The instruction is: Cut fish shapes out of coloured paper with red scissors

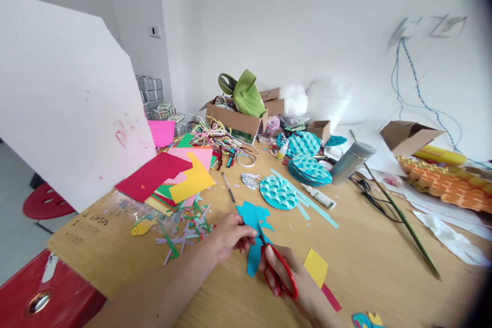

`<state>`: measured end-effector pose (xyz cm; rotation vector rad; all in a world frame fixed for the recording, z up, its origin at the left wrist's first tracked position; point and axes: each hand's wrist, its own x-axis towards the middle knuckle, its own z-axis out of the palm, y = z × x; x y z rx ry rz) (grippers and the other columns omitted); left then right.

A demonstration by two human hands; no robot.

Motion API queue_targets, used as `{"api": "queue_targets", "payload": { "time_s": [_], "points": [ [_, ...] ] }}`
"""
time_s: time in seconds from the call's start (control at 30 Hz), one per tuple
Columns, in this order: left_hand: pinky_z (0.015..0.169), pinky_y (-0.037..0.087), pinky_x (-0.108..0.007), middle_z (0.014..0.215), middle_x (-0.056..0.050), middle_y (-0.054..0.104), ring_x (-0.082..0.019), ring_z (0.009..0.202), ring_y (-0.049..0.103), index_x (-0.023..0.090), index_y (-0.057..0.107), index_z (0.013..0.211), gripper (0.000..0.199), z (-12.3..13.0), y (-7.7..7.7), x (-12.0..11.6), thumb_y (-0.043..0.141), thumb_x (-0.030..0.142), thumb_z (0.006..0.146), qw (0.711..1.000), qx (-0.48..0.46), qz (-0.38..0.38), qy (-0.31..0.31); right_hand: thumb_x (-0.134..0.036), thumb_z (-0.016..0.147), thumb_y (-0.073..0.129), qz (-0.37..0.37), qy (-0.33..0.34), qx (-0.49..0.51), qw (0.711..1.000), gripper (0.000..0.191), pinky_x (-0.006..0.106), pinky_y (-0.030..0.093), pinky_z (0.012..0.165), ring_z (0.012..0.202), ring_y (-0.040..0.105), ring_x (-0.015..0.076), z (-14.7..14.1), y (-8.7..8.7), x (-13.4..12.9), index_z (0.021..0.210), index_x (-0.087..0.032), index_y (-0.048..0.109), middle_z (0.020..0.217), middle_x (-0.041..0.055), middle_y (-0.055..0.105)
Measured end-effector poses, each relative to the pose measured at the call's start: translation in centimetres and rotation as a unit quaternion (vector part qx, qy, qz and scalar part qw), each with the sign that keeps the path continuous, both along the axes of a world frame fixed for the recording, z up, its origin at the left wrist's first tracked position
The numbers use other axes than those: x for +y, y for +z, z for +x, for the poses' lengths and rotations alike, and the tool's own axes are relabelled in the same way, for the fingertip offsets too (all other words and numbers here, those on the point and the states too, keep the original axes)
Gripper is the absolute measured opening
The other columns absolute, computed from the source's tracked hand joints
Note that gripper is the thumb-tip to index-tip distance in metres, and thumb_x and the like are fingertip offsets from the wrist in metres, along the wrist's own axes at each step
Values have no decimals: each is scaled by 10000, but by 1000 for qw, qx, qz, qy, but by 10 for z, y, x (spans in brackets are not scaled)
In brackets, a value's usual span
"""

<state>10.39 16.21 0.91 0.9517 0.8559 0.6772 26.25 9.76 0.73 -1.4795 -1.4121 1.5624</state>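
My L hand point(230, 236) pinches blue paper point(249, 215), prob. to steady it; my R hand point(298, 269) grips red-handled scissors point(289, 274), blades at the paper. Paper's before me, over wood table point(230, 302), w/ thin strips point(172, 246) to L.

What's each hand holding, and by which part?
Right hand: red-handled metal scissors, by the handle loops. Left hand: ragged-edged blue paper, pinched at its left side.
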Motion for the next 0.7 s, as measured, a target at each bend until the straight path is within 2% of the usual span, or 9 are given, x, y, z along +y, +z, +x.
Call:
{"api": "queue_targets", "payload": {
  "time_s": [0.37, 0.7],
  "points": [
    [380, 227, -204, 491, 36, 534, -45, 372, 411, 145, 532, 579, 208, 1, 5, 0, 660, 300, 524, 998, -34, -45, -1, -750, 760, 389, -10, -11, 35, 999, 617, 189, 224, 335, 327, 371, 68, -2, 1, -2, 716, -157, 554, 399, -47, 458],
    [369, 234, -198, 495, 29, 550, -48, 367, 421, 137, 529, 583, 218, -1, 4, 1, 665, 298, 530, 998, -37, -45, -9, -766, 737, 401, 18, 3, 6, 1000, 640, 188, 217, 350, 310, 367, 60, 1, 2, 0, 680, -147, 550, 383, -50, 445]
  ]
}}
